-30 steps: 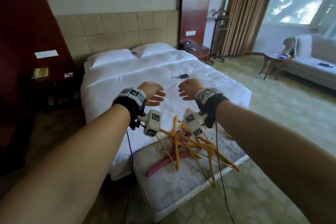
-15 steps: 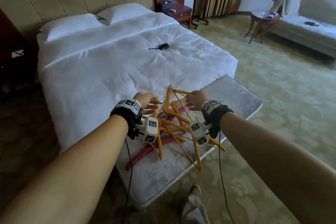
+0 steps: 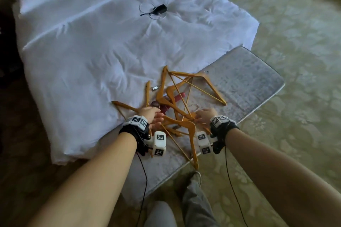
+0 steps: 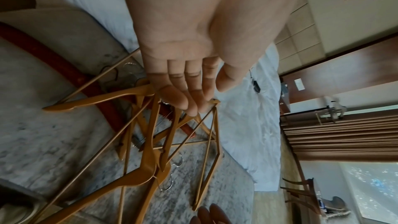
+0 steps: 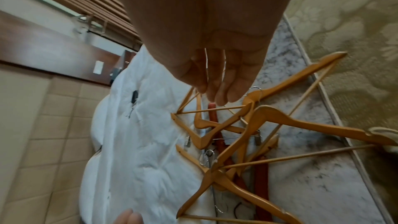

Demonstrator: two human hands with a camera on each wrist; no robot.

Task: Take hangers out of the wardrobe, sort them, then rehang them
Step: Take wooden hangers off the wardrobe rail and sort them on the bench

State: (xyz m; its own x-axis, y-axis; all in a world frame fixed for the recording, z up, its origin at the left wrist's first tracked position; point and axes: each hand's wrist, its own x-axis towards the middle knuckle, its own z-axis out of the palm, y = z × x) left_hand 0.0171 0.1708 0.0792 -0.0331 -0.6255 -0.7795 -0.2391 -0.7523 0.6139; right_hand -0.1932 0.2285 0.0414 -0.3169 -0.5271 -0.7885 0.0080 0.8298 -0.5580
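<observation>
Hangers [image 3: 186, 97]: light wood, smooth, semi-gloss varnish, w/ shiny metal hooks [image 3: 196, 107]; one dark red hanger [image 5: 220, 142], smooth finish, material not clear. Bed cover [image 3: 103, 46] at 11 o'clock: white cloth, matt, creased. Bench pad [image 3: 245, 83]: grey mottled fabric, matt. Carpet [image 3: 295, 33] at 2 o'clock: patterned, matt pile.
</observation>
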